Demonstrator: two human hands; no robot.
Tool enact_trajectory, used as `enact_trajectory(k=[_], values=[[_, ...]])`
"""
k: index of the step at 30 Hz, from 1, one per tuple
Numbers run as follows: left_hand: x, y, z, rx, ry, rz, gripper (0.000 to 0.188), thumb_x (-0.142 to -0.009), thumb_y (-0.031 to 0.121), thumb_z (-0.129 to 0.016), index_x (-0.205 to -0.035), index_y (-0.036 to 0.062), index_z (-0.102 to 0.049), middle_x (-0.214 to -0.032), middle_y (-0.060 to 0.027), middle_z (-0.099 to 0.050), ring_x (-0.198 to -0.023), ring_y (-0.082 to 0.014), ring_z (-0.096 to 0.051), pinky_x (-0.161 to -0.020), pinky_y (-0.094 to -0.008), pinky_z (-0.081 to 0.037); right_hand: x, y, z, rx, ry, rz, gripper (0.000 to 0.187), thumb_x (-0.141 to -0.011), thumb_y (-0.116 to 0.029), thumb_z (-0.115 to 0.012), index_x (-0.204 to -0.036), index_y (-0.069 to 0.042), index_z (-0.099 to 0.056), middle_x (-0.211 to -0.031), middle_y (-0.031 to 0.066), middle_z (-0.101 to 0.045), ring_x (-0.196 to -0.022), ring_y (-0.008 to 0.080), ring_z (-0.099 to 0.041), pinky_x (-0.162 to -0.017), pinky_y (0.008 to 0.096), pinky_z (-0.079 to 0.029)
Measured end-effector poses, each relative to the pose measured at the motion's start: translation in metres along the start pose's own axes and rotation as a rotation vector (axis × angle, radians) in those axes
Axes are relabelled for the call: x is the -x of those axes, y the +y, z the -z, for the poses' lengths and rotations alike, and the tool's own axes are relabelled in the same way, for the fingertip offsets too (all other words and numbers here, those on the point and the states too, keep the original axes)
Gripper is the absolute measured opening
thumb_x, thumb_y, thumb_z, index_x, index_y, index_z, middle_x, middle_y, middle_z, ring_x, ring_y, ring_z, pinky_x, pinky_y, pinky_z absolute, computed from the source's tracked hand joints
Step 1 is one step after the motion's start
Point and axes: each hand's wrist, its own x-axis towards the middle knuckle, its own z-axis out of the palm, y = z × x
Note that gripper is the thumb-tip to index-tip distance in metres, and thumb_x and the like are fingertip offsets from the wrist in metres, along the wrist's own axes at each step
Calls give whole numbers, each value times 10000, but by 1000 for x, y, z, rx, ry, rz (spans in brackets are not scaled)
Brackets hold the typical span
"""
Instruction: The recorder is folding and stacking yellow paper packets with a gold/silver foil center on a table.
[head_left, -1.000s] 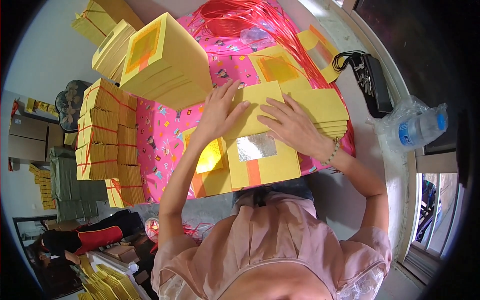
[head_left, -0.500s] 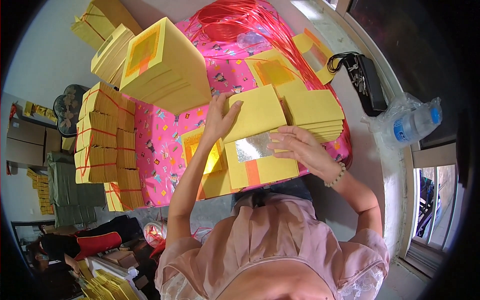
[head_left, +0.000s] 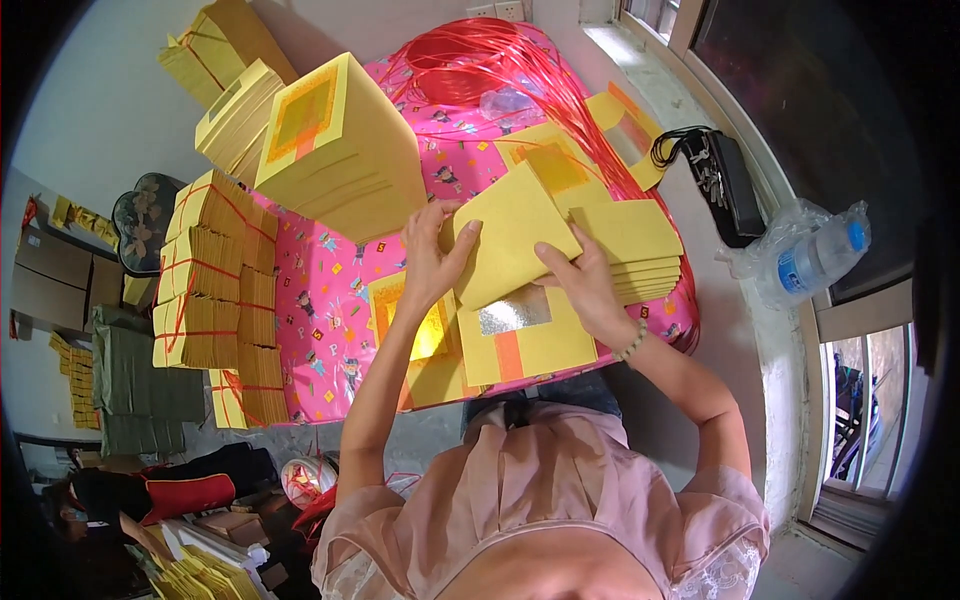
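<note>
Two hands of yours are on one yellow packet, and it lies in front of you, above the near part of the pink cloth [head_left: 320, 310]. Your left hand [head_left: 433, 250] grasps the packet [head_left: 512, 232] by its left side, with the thumb upon the face and the fingers around the far corner. Your right hand [head_left: 585, 288] grasps it at the right side, the thumb also on top; how firmly you press, I cannot tell. The packet sits turned at a slant (its underside is hidden, so I cannot say if it touches what is below).

Just under its near edge you have a sheet [head_left: 550, 352] with a silver window [head_left: 514, 316] and an orange strip [head_left: 509, 357]. Beside this, at your left forearm, lies another with a gold window [head_left: 432, 335]. Near your right hand there is a pile [head_left: 648, 250] of similar packets, overlapping one another.

Farther to the left stand a tall stack [head_left: 365, 170] and bundles [head_left: 200, 275] tied with red cord. Red strands [head_left: 450, 65] spread at the far end. On the ledge, to the right, are keys [head_left: 709, 182] and a bottle [head_left: 812, 265].
</note>
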Motion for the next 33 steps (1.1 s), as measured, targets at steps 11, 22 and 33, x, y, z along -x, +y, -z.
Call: enact_trajectory(k=[11,22,33], values=[[-15,91,18,485,-331,-100,360,-847,177,-748,-1130,-1,-615,-935,-86,-697,-849,-118,-641,-752,-305,-517,32,-44,33,330,-151,283,314,-916,-35,-644,-1206,31,-543,-1014,34,-629,-963,74,-597,-821,227,-511],[-1,118,-12,540,-285,-79,308,-867,142,-718,-1118,-4,-612,-918,-92,-693,-838,-119,-638,-744,-292,-514,28,-62,62,614,101,888,182,-865,23,-668,-1044,-3,-682,-996,105,-671,-930,202,-651,-813,277,-509],[8,114,-16,574,-245,-31,321,-882,114,-686,-1159,-15,-586,-946,-112,-692,-855,-139,-655,-759,-306,-521,25,-67,58,690,41,965,175,-829,49,-685,-993,-7,-707,-961,105,-690,-902,200,-668,-777,280,-523]])
